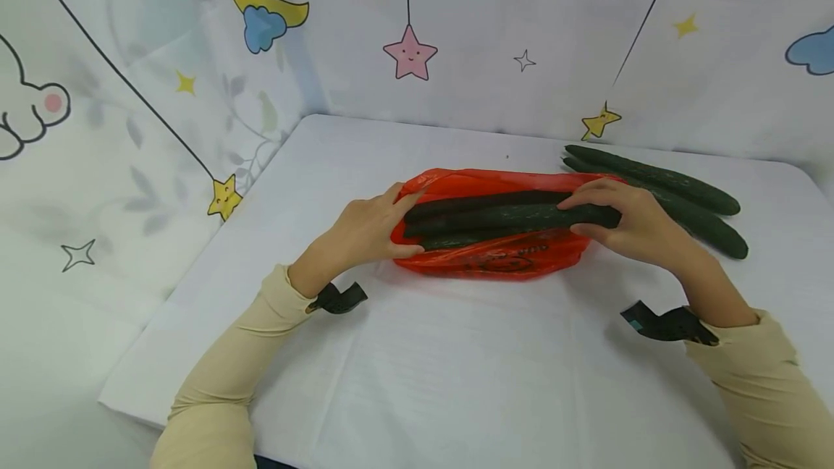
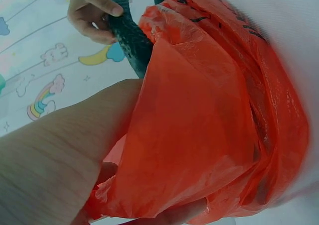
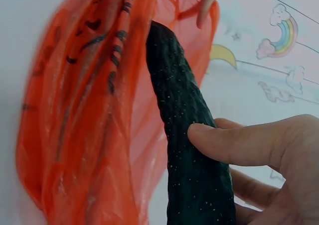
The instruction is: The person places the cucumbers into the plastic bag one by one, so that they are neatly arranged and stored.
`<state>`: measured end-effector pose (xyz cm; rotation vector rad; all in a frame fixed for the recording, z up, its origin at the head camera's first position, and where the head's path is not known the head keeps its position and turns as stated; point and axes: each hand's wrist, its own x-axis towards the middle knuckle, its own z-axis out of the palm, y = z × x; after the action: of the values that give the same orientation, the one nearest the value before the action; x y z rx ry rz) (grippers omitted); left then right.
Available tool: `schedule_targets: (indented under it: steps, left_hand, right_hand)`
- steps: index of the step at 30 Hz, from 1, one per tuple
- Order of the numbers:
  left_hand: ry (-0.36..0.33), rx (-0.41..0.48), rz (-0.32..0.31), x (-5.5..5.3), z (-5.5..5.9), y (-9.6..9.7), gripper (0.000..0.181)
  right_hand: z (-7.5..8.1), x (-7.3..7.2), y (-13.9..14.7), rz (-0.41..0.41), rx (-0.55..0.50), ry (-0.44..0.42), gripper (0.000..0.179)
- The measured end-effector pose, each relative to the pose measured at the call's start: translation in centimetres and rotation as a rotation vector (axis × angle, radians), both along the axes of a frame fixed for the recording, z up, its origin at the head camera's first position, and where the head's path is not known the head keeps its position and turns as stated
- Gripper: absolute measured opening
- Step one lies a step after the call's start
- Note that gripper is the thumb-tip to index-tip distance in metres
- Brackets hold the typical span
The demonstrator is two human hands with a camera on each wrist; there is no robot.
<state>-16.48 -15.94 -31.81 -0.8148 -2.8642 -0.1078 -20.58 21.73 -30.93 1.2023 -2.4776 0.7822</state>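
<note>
A red plastic bag [image 1: 515, 266] with dark print lies on its side on the white table, its opening spread. Long dark green cucumbers lie lengthwise along that opening. My right hand [image 1: 641, 223] pinches the right end of the middle cucumber [image 1: 502, 218] between thumb and fingers. The right wrist view shows the bumpy skin of this cucumber [image 3: 182, 110], its far end against the bag's edge. At the bag's left end, my left hand [image 1: 368, 229] grips the plastic. In the left wrist view, the red film [image 2: 189, 125] hides part of that hand.
Two more cucumbers, one behind [image 1: 677, 183] and one in front [image 1: 706, 226], lie side by side at the back right, partly behind my right hand. A printed cloth [image 1: 469, 35] with stars and clouds hangs behind the table [image 1: 456, 368]. Dark straps [image 1: 339, 298] circle both wrists.
</note>
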Motion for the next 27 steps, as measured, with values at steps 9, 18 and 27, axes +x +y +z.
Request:
schedule_targets:
  steps: [9, 18, 27]
  left_hand:
    - [-0.001, -0.003, -0.001, 0.0, 0.0, 0.1, 0.082]
    - [-0.001, 0.002, -0.012, -0.2, -0.3, 0.2, 0.082]
    - [-0.024, -0.002, 0.009, -0.1, -0.2, 0.1, 0.082]
  right_hand:
    - [-0.7, -0.2, -1.3, -0.013, 0.001, -0.019, 0.040]
    - [-1.1, -0.9, -3.1, -0.001, -0.003, -0.066, 0.036]
    - [-1.4, -1.7, -4.9, 0.051, -0.002, -0.056, 0.035]
